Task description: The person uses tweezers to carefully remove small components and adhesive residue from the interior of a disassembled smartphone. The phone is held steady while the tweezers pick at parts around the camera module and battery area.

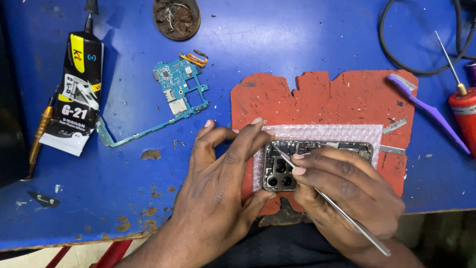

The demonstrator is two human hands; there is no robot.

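1. Two bare hands work over an opened phone (317, 164); the right hand (347, 191) pinches thin metal tweezers (327, 201), tips inside the phone near its camera lenses
2. Left hand (218, 188) spreads wide, fingertips bracing the phone's left edge
3. Phone lies on bubble wrap (322, 133) over a worn red mat (322, 94)
4. Further left on the blue table (124, 188): a blue circuit board (176, 94) and a glue tube (77, 89)

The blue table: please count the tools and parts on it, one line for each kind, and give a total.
Opened phone on the red mat: 1
Metal tweezers in the right hand: 1
Blue circuit board: 1
Glue tube: 1
Purple brush: 1
Red pointed tool: 1
Total: 6
The left hand steadies the phone.
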